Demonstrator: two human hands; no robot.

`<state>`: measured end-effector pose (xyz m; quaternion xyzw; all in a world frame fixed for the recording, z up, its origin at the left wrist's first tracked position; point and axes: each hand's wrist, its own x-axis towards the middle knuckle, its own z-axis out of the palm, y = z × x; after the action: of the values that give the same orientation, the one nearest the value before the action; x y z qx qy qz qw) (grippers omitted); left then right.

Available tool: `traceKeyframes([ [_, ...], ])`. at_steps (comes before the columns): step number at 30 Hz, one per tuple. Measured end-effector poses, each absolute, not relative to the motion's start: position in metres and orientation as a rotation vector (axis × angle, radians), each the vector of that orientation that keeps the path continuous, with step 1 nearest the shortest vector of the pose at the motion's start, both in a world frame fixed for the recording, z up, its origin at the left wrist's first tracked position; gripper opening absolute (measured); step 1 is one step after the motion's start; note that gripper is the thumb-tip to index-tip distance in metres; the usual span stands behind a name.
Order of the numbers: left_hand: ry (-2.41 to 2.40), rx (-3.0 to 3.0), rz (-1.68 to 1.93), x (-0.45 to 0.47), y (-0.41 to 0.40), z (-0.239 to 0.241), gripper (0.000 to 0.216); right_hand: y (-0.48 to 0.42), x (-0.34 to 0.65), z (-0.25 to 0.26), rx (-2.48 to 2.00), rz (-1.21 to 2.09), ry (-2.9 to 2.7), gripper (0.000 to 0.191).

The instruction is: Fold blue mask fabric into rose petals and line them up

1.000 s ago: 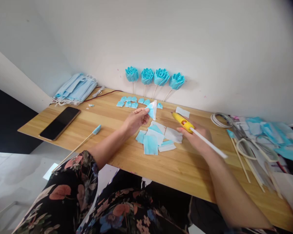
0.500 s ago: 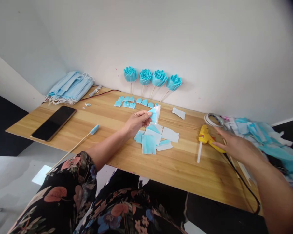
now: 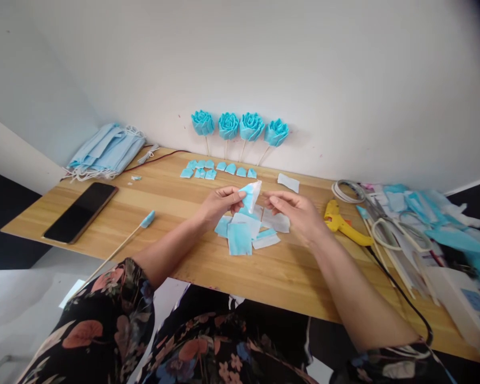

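My left hand [image 3: 225, 205] pinches a folded piece of blue and white mask fabric [image 3: 249, 196] between thumb and fingers. Close to its right edge is my right hand [image 3: 294, 210], thumb and fingers pressed together; what they hold, if anything, I cannot make out. Below both hands lies a loose pile of cut fabric pieces [image 3: 240, 239]. Behind them, small folded blue petals [image 3: 231, 169] sit in rows. A yellow glue gun [image 3: 346, 225] rests to the right of my right hand.
Blue fabric roses [image 3: 229, 125] on sticks lean against the wall. Stacked masks [image 3: 108, 149], a phone [image 3: 80, 212] and a blue-tipped stick [image 3: 122, 244] are left. Right are a tape roll [image 3: 348, 192], scissors [image 3: 402, 234], fabric scraps [image 3: 444, 213] and the gun's black cable [image 3: 400, 289].
My right hand has moved left from beside the glue gun to the folded fabric. The white stick at the gun's front no longer shows. My left hand keeps its pinch; the view has shifted slightly.
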<state>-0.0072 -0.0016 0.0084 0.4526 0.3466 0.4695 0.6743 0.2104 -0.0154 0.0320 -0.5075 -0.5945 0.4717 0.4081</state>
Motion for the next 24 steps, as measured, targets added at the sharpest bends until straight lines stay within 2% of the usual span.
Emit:
traceKeyframes([
  [6, 0.797, 1.026, 1.054, -0.006, -0.002, 0.007, 0.029, -0.011, 0.194, 0.030, -1.148, 1.445, -1.332, 0.032],
  [17, 0.816, 1.054, 0.965, -0.004, -0.002, 0.005, 0.039, -0.014, 0.180, 0.020, -1.172, 1.336, -1.225, 0.026],
  [24, 0.841, 1.068, 0.934, -0.003, -0.003, 0.004, 0.035, -0.019, 0.181, 0.017, -1.183, 1.327, -1.245, 0.024],
])
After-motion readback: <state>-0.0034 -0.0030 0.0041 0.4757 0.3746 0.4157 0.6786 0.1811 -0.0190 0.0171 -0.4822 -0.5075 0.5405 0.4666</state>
